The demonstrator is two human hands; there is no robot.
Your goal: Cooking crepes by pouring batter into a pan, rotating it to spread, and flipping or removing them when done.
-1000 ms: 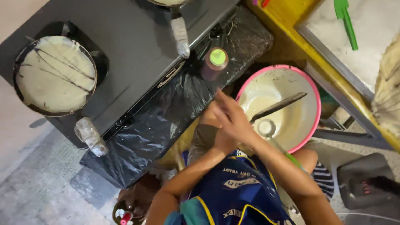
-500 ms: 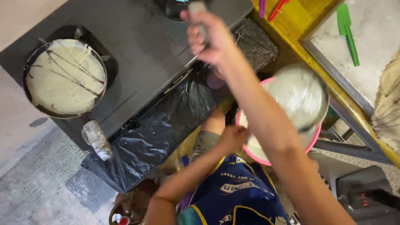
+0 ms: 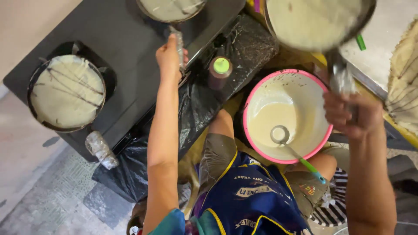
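The person is working two batter-coated pans at once, and this looks like the spreading step of thin crepe-making. The left hand [image 3: 170, 53] is closed around the wrapped handle of the far pan [image 3: 170, 8], which sits on the black stove [image 3: 109, 39] at the top edge of view; that handle runs from the pan's rim straight back toward the person. The right hand [image 3: 352, 114] grips the handle of a raised pan [image 3: 315, 21], held in the air above the gap between the pink-rimmed batter bowl [image 3: 324, 135] and the bench [image 3: 374, 65] at right. Its coated face tilts toward the camera; its long axis runs from the hand up and away to the pan.

The bowl sits between the person's knees, with a ladle [image 3: 279, 134] resting in the batter, its green handle pointing toward the right knee. A third pan [image 3: 66, 92], its batter crossed by dark streaks, rests on the left burner, its wrapped handle pointing toward the floor. A green-capped bottle [image 3: 220, 72] stands on the black plastic sheet [image 3: 191, 109] just beside the stove.

Judging from this, the raised pan next needs a free burner, so the far pan probably has to be shifted or lifted first, keeping both level enough that the batter stays put.
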